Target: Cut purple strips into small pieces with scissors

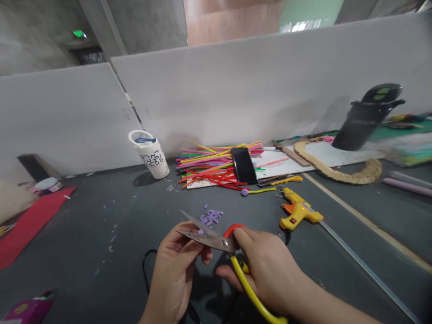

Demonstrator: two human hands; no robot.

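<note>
My right hand [266, 256] grips a pair of scissors [216, 242] with one red and one yellow handle; the blades are parted and point left. Under and behind the blades, my left hand [177, 261] has its fingers curled in a pinch. What they hold is mostly hidden by the blades, though a bit of purple shows near the fingertips. Just beyond the blades lies a loose pile of short purple pieces [212, 217] on the dark table. Farther back is a purple pompom-like ball [245, 192] on a yellow-green stem.
A yellow glue gun [299, 211] with a long clear glue stick lies at right. Behind are colourful pipe cleaners [205, 162], a phone [243, 165], a white cup [153, 157] and a black bottle [364, 119]. Red sheet [33, 220] at left; black cable [145, 265] near my left hand.
</note>
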